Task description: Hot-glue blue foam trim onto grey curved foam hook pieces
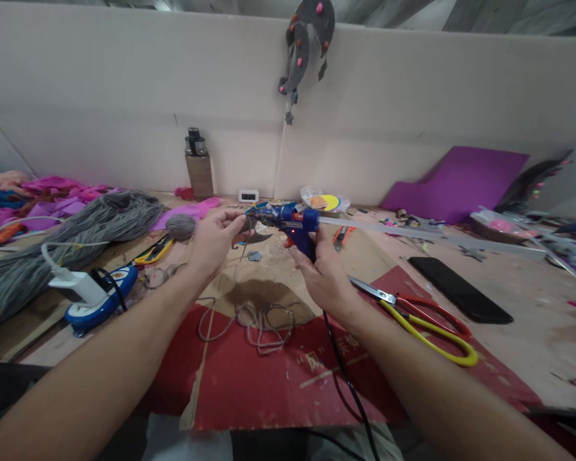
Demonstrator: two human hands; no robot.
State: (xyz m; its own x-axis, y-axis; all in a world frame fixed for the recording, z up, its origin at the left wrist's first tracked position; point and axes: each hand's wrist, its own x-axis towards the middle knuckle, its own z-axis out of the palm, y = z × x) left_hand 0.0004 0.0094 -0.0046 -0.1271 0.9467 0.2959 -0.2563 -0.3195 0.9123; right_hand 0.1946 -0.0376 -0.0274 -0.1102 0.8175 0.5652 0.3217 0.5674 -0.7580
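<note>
Blue glue gun [309,220] above the desk [537,358] is probably light but stiff, best held by the handle [304,243] my right hand [324,269] wraps, while at its 9 o'clock the left hand [218,238] pinches soft-looking grey cord [250,222].

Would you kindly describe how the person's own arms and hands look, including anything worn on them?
Both the left hand and right hand are bare, without gloves. The left forearm and right forearm show no sleeves, watch or bracelet within view.
</note>
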